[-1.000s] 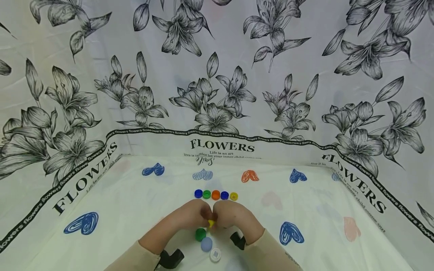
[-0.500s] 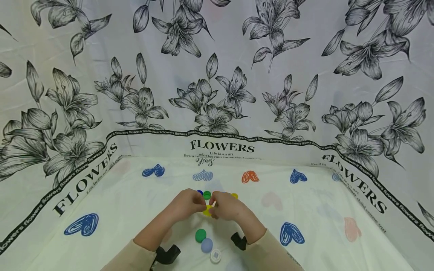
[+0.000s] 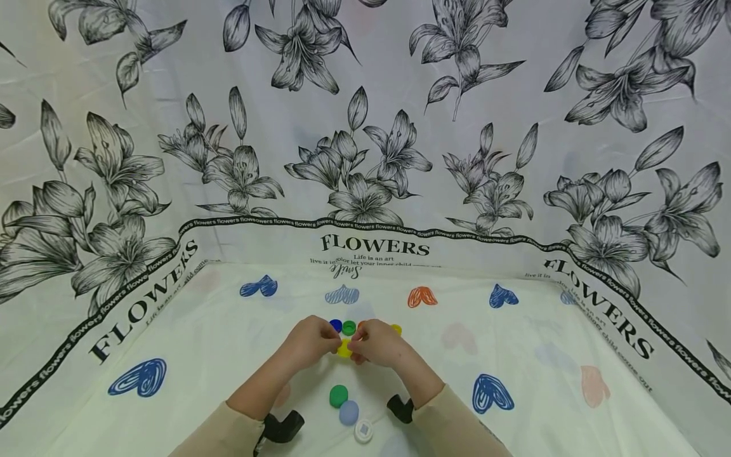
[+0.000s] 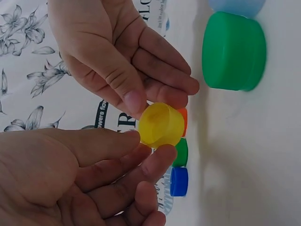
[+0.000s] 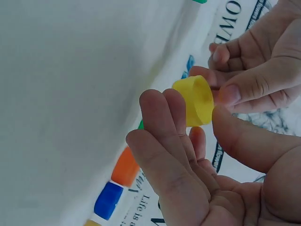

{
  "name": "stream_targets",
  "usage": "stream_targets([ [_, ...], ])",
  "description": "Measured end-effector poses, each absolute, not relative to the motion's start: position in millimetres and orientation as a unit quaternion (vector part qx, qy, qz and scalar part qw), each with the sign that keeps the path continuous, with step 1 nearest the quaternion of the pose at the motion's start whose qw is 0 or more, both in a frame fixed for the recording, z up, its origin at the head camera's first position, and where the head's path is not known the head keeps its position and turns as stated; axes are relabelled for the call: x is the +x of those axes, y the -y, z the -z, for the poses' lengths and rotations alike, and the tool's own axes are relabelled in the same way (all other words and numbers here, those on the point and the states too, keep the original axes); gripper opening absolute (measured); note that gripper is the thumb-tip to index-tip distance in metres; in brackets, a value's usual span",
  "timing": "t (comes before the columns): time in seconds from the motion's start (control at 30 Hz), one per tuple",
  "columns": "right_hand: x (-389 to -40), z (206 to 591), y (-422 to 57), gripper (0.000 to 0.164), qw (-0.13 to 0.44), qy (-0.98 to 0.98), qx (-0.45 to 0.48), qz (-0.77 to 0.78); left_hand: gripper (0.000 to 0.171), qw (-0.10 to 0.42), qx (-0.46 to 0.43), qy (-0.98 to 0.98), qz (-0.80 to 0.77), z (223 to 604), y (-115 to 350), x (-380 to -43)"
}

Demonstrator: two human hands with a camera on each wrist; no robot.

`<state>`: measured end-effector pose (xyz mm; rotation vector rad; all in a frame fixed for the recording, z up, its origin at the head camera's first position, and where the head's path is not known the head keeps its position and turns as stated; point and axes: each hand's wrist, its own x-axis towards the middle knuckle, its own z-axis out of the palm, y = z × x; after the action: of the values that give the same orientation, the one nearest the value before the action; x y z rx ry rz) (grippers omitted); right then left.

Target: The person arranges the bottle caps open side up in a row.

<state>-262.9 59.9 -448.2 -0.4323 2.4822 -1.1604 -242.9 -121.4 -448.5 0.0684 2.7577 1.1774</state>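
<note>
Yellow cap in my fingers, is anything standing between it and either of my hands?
Nothing visible does: the left hand and right hand both hold the yellow cap in their fingers. The nearer green cap, pale blue cap and white cap lie toward the body, out of the way.

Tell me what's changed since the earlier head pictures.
The left hand and right hand moved forward, carrying the yellow cap closer to the row of caps, now partly hidden behind them. Both pinch the yellow cap now. The near green cap, light blue cap and white cap stayed put.
</note>
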Motion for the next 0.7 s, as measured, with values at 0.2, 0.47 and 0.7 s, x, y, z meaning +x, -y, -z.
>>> stream_targets([
  [0.2,-265.4,453.5,-58.4,0.018,0.197,-0.878,-0.173,0.400,0.007,0.096,-0.001,-0.922,-0.376,452.3,122.6,-246.3],
  [0.47,-264.2,451.6,-57.3,0.031,0.213,-0.880,-0.200,0.374,0.008,0.117,-0.016,-0.925,-0.361,454.6,127.0,-248.8],
  [0.7,-261.3,452.0,-56.3,0.040,0.222,-0.876,-0.203,0.378,0.018,0.118,-0.029,-0.925,-0.359,457.3,129.5,-250.4],
])
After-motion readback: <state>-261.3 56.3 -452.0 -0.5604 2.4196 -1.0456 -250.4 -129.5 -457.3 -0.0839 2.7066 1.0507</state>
